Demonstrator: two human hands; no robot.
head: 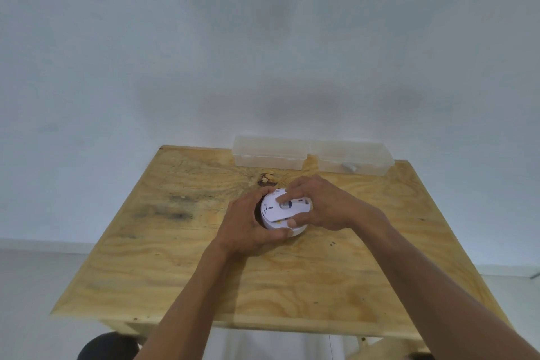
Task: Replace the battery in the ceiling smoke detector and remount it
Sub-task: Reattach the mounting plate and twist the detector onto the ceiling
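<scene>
One smoke detector [277, 210], white and round, sat on the plywood table [175, 257] a bit beyond its centre, back side up. The flat plate on top looked tilted, its near edge lifted off the body. Markings on it were too blurred to read; I could make out a bluish round spot and a few dark slots, nothing more.

Both my hands were on it. My left hand [248, 225] wrapped the left side of the housing, thumb along the near rim, fingers curled around the far edge: a closed hold on the body. My right hand [318, 205] came in from the right, fingertips [280, 199] pressing on the top plate, thumb against the near side, so it was clamped on the detector too. Both forearms were bare and ran in from the bottom of the frame, right one cut off at the corner.

Two clear plastic boxes at the far table edge, side by side and touching: the left box [270, 152] showed nothing I could see inside, the right box [352, 156] held one small grey item [349, 167], too small to identify.

Detector's right half was hidden under my right hand. One dark rounded shape [108, 346] at the bottom left, below the table, couldn't tell what. Plain white wall [263, 38] behind.
</scene>
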